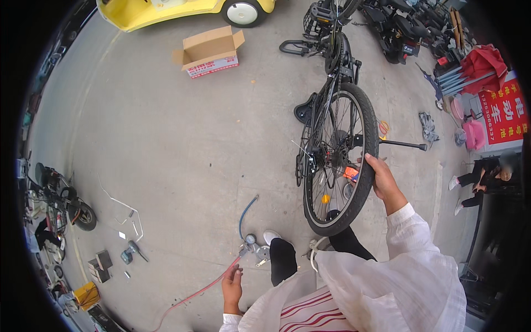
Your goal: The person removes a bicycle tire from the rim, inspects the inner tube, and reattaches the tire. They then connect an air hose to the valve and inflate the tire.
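Observation:
My right hand (383, 176) grips the tire at the near right side of a bicycle wheel (362, 193), thumb along the tread and the other fingers mostly hidden. The wheel belongs to a black bicycle (332, 83) that appears turned upside down, its saddle (305, 110) low beside the frame and its kickstand (406, 145) sticking out to the right. My left hand (232, 285) hangs low with fingers loosely bent, holding nothing. Just beyond it lies a tire inflator with a round gauge (250, 239), joined to a blue hose (246, 213) and a red hose (204, 289).
An open cardboard box (213, 52) stands ahead, near a yellow vehicle (182, 12). Left on the concrete lie a cordless drill (131, 252) and a bent metal rod (124, 206). Orange-handled scissors (383, 128) lie behind the wheel. A person (484, 180) sits at the right.

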Action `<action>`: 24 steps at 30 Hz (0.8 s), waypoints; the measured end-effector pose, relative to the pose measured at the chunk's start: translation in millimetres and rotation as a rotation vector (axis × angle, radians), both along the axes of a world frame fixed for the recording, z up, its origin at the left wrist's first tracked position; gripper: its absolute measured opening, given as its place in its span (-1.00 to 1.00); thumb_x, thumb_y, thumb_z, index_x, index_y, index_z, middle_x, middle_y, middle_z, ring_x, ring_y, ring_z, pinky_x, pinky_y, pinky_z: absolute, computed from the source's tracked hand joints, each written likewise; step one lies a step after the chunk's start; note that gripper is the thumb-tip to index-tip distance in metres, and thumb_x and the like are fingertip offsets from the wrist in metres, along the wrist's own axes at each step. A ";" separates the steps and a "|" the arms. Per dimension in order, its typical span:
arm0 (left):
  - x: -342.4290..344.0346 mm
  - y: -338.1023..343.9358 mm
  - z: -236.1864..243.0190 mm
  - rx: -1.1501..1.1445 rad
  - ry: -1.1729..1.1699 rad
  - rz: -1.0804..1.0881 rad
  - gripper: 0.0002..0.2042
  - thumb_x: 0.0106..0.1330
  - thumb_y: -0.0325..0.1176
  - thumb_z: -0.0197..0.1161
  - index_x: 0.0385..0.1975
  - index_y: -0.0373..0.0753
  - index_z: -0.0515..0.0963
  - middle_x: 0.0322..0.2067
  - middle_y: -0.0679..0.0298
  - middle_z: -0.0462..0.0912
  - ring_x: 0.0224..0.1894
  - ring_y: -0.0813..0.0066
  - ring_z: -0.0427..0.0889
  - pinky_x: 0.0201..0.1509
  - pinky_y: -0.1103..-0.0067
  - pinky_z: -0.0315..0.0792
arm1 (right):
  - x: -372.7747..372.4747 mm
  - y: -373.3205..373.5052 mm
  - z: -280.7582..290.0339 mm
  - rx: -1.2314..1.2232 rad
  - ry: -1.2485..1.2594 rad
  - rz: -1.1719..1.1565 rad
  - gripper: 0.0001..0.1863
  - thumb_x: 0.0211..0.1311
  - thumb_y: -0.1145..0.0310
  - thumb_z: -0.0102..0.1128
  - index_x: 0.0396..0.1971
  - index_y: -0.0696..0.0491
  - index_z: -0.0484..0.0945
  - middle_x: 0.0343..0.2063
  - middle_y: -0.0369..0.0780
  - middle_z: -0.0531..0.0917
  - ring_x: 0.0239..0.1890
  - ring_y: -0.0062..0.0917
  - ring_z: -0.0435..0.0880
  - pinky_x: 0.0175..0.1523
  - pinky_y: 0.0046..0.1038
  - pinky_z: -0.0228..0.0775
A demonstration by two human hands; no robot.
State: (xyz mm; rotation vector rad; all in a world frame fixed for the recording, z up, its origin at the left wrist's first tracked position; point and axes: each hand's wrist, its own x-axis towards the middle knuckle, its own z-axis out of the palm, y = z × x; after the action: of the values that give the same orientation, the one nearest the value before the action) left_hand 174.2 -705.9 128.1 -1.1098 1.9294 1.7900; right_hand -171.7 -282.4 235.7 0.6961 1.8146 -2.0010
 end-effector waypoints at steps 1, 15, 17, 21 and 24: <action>18.3 -12.2 40.8 -0.035 -0.064 0.074 -0.71 0.41 -0.40 0.08 0.06 -0.38 0.48 -0.14 0.14 0.65 -0.11 0.42 0.62 -0.02 0.53 0.49 | 0.3 6.4 -7.2 0.031 0.010 0.007 -0.62 0.34 0.09 0.12 -0.11 0.12 0.47 -0.34 -0.29 0.57 -0.34 -0.63 0.55 -0.25 -0.52 0.45; -245.6 -93.7 301.0 -0.237 0.491 0.097 -0.72 0.45 -0.27 0.09 0.00 -0.33 0.49 -0.26 0.22 0.64 -0.27 0.52 0.60 -0.13 0.60 0.49 | -5.3 -3.0 -9.3 -0.112 0.025 -0.118 -0.53 0.25 0.19 0.21 0.04 0.18 0.44 -0.18 -0.17 0.62 -0.22 -0.53 0.61 -0.10 -0.44 0.47; -301.9 -95.0 320.1 -0.225 0.539 -0.080 -0.71 0.45 -0.26 0.10 0.01 -0.33 0.49 -0.25 0.21 0.64 -0.26 0.52 0.61 -0.13 0.59 0.50 | -10.8 -11.1 13.0 -0.129 0.006 -0.173 -0.50 0.22 0.13 0.25 0.03 0.17 0.47 -0.15 -0.16 0.62 -0.18 -0.53 0.61 -0.05 -0.45 0.45; -435.0 -78.7 347.8 -0.226 0.542 -0.350 -0.72 0.45 -0.26 0.10 -0.01 -0.34 0.50 -0.26 0.20 0.65 -0.25 0.50 0.61 -0.10 0.57 0.51 | -27.1 -11.6 6.0 -0.182 -0.055 -0.241 -0.43 0.22 0.04 0.23 0.08 0.16 0.48 -0.10 -0.19 0.62 -0.11 -0.53 0.59 0.03 -0.49 0.39; -546.0 -58.0 351.4 -0.181 0.587 -0.494 -0.72 0.44 -0.26 0.11 -0.03 -0.33 0.52 -0.28 0.22 0.65 -0.25 0.51 0.61 -0.09 0.57 0.51 | -37.7 -15.8 9.8 -0.064 -0.082 -0.269 -0.42 0.21 -0.06 0.21 -0.02 0.17 0.57 -0.18 -0.23 0.65 -0.16 -0.56 0.57 -0.01 -0.51 0.37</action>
State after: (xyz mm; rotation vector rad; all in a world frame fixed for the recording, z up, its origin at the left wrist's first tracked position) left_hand -371.8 -763.9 479.5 -0.0898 2.4447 1.7893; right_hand -209.4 -298.2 245.5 1.0344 1.6763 -2.1501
